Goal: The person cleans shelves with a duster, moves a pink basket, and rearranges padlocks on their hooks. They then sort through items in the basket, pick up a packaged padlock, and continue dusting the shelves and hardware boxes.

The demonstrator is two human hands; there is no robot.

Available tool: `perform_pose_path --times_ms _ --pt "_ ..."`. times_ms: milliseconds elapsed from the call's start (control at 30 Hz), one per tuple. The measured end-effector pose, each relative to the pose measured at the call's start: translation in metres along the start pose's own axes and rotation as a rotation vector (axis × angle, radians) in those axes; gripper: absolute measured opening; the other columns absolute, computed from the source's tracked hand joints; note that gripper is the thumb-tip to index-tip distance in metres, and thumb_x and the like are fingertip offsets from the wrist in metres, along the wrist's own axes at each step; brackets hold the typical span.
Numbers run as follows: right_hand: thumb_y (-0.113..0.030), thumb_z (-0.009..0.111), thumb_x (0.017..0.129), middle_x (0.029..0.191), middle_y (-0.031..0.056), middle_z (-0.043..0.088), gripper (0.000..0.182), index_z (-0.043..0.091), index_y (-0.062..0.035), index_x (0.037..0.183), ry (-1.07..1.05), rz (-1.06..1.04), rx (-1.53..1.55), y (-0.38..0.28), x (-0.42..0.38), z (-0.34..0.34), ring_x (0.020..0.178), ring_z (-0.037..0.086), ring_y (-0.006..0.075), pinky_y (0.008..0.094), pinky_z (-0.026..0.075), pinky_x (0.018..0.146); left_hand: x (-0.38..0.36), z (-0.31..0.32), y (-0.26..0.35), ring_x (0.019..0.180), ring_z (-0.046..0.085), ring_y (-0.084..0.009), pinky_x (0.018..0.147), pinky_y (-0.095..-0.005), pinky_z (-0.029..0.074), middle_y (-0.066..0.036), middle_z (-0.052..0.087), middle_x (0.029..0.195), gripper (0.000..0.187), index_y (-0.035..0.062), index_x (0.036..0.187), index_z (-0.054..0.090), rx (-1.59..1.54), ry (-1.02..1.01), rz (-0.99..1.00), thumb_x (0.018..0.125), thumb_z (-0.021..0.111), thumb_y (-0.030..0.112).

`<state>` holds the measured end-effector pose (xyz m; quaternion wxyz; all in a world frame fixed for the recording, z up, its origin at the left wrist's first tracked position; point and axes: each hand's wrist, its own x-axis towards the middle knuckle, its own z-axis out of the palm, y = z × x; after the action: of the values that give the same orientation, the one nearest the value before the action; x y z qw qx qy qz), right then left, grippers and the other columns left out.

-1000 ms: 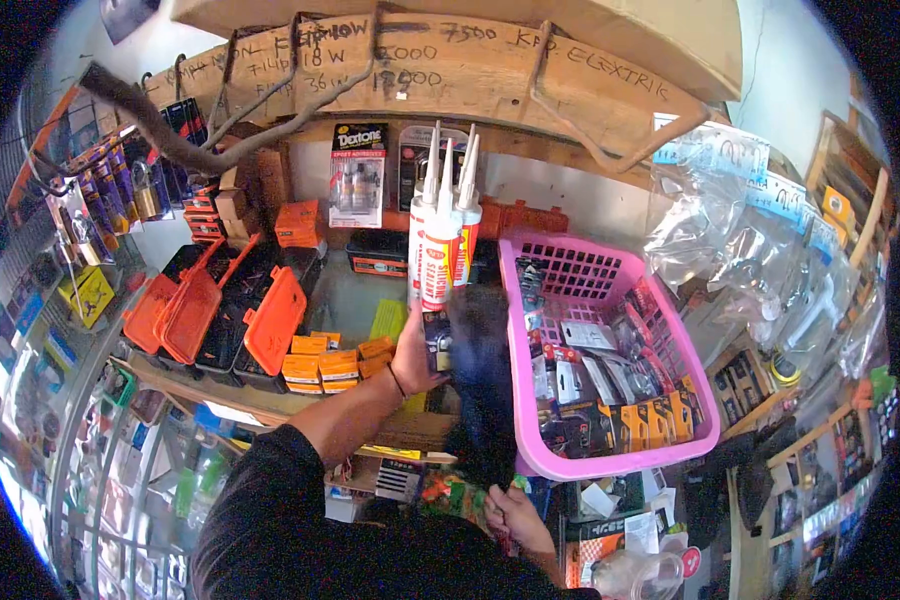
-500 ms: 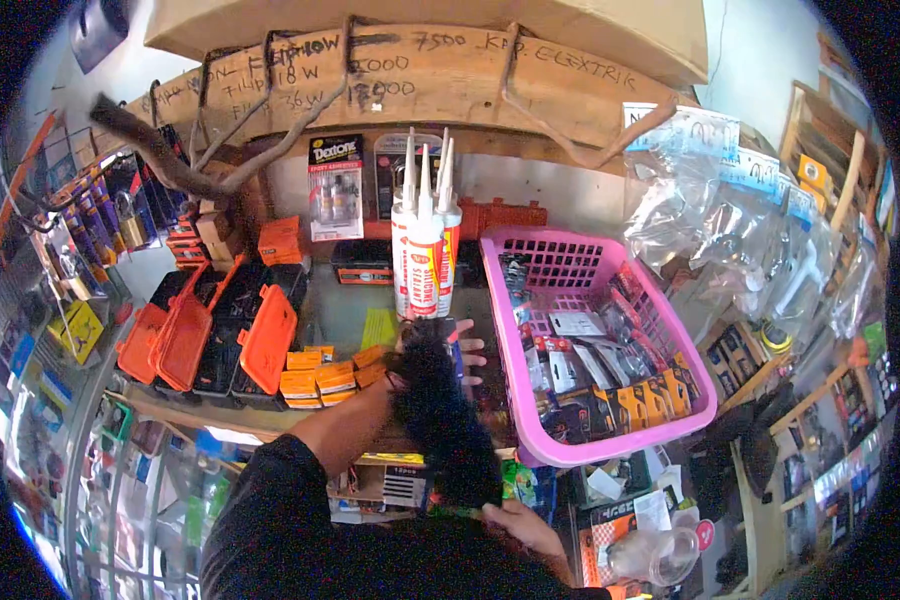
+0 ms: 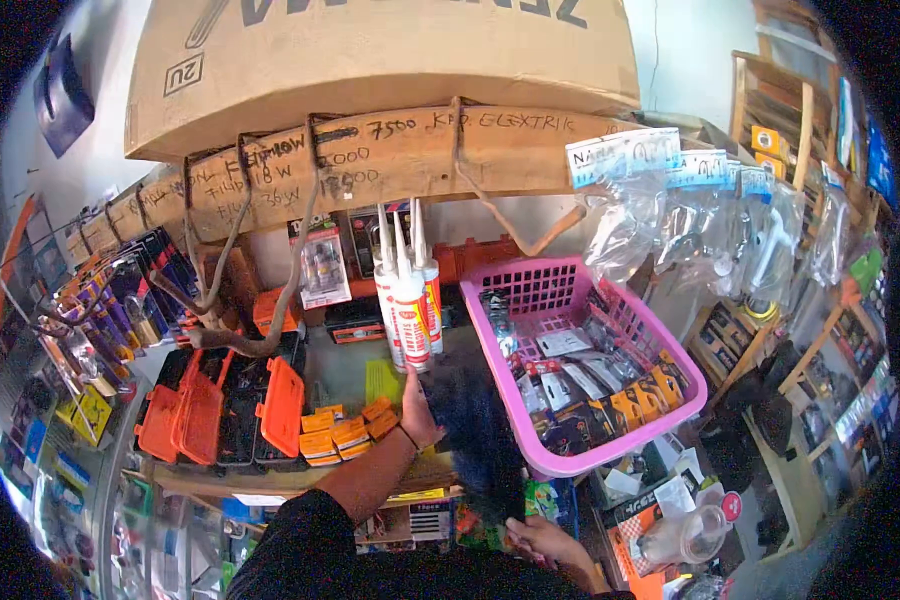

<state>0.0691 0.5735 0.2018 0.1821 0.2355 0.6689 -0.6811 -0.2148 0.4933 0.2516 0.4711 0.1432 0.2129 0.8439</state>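
The person's right hand [image 3: 552,543] is closed round the handle of a black duster [image 3: 478,425], fingers pinching it just out past the front edge of the desk [image 3: 232,484]. The duster's dark, fluffy head, a little blurred, slants up from there over the middle of that front edge, between the left hand [image 3: 422,415] and a pink basket [image 3: 698,390].

That left hand is over the desk, its thumb pointing up at the foot of a cluster of white sealant tubes [image 3: 407,318]. The duster covers its other fingers, so I can't tell whether they're gripping anything. The tubes lean slightly, nozzles upward, around the middle of the desk.

Toward the desk's front edge, just left of the left wrist, sits a group of small orange boxes [image 3: 350,433]. Beside them, nearer the left end, stand black cases with their orange lids [image 3: 282,408] tipped open. The basket takes up the right end, filled with packets [image 3: 592,378] on cards.

Above the back edge runs a wooden board [image 3: 370,168] with handwritten prices and bent hooks, and a big cardboard box [image 3: 400,65] rests over it.
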Motion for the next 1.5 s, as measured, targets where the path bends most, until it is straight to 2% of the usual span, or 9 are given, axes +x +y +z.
perform_pose_path --times_ms 100,233,400,533,700,800,967,1400,1500 --pt "-0.04 0.044 0.088 0.046 -0.0022 0.037 0.039 0.047 -0.0084 0.065 -0.016 -0.013 -0.053 0.016 0.007 0.008 0.032 0.031 0.0076 0.0225 0.024 0.032 0.012 -0.025 -0.008 0.11 0.046 -0.03 0.096 -0.0458 0.032 -0.015 0.05 0.117 0.074 0.0085 0.123 0.042 -0.159 -0.46 -0.163 0.079 0.03 0.066" --pt "-0.047 0.048 0.084 0.047 -0.0028 0.037 0.042 0.048 -0.0089 0.067 0.043 -0.071 0.264 0.013 -0.001 0.01 0.036 0.033 0.0074 0.0225 0.026 0.033 -0.003 0.017 -0.002 0.107 0.047 -0.0348 0.094 -0.0472 0.034 -0.017 0.048 0.119 0.076 0.007 0.122 0.041 0.015 -0.011 0.087 0.077 0.031 0.067" --pt "-0.042 0.046 0.087 0.048 -0.0025 0.038 0.039 0.045 -0.0099 0.065 0.074 0.0 -0.064 0.027 -0.006 0.017 0.034 0.034 0.0074 0.0208 0.026 0.031 -0.01 0.001 0.003 0.102 0.05 -0.035 0.089 -0.0474 0.039 -0.017 0.053 0.112 0.073 0.0072 0.116 0.046 -0.057 -0.319 -0.178 0.077 0.031 0.068" --pt "-0.041 0.043 0.088 0.046 -0.0022 0.038 0.041 0.044 -0.0096 0.062 0.02 -0.048 0.154 0.019 -0.002 0.013 0.034 0.033 0.0067 0.021 0.026 0.032 -0.013 0.026 -0.001 0.106 0.05 -0.0275 0.091 -0.0532 0.035 -0.013 0.053 0.114 0.065 0.0092 0.118 0.047 0.092 0.443 -0.007 0.081 0.035 0.061" --pt "-0.044 0.044 0.087 0.048 -0.0023 0.039 0.041 0.044 -0.0108 0.062 -0.008 -0.046 0.114 0.028 -0.001 0.022 0.034 0.034 0.0067 0.0209 0.027 0.031 0.005 -0.017 -0.004 0.109 0.043 -0.0415 0.094 -0.0529 0.032 -0.022 0.049 0.116 0.074 0.0105 0.125 0.037 -0.217 -0.41 -0.171 0.077 0.035 0.066" --pt "-0.044 0.043 0.087 0.048 -0.0029 0.039 0.043 0.043 -0.0111 0.06 0.036 -0.035 0.317 0.028 -0.002 0.023 0.034 0.033 0.006 0.0207 0.026 0.031 -0.005 0.013 -0.009 0.107 0.045 -0.0421 0.093 -0.0538 0.033 -0.023 0.049 0.114 0.087 0.0094 0.126 0.036 0.034 0.104 0.115 0.069 0.036 0.075" --pt "-0.039 0.043 0.089 0.047 -0.0024 0.037 0.041 0.041 -0.0102 0.06 -0.081 -0.029 0.147 0.032 0.003 0.015 0.032 0.031 0.0068 0.0212 0.024 0.03 0.002 -0.013 -0.008 0.11 0.046 -0.0309 0.096 -0.0495 0.032 -0.019 0.048 0.118 0.068 0.0077 0.121 0.043 -0.121 -0.498 -0.102 0.079 0.039 0.06" --pt "-0.038 0.048 0.087 0.051 -0.0038 0.041 0.037 0.047 -0.0127 0.06 0.016 -0.036 0.011 0.039 0.026 -0.039 0.042 0.034 0.0059 0.0231 0.025 0.04 0.002 -0.022 -0.008 0.113 0.041 -0.0378 0.092 -0.0572 0.031 -0.021 0.04 0.125 0.085 0.0068 0.126 0.036 0.181 0.142 0.219 0.072 0.034 0.072" --pt "-0.037 0.048 0.087 0.05 -0.002 0.04 0.037 0.046 -0.0113 0.061 -0.207 -0.129 -0.003 0.019 0.018 -0.053 0.041 0.036 0.0091 0.0248 0.026 0.038 -0.012 -0.009 -0.009 0.11 0.045 -0.0292 0.097 -0.0421 0.033 -0.014 0.045 0.123 0.077 0.0041 0.125 0.038 -0.005 -0.405 0.009 0.08 0.027 0.066"
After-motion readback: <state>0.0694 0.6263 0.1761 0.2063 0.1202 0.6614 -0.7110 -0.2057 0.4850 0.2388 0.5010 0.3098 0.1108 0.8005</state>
